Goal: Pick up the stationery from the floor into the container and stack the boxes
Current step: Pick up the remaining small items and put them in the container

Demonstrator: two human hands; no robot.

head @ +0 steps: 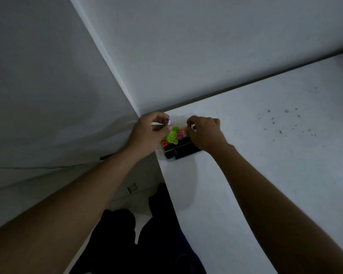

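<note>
A clear container sits at the near left corner of a white table, close to the wall corner. It holds black markers, a green piece, and pink and orange bits. My left hand hovers over the container's left side and pinches a small purple-tipped item. My right hand is over the right side, fingers curled and pinching a small pale item. Both hands hide much of the container.
White walls meet in a corner just behind the container. The table's left edge runs down toward me, with floor and my dark-trousered legs beside it. A small object lies on the floor. Dark specks mark the table at the right.
</note>
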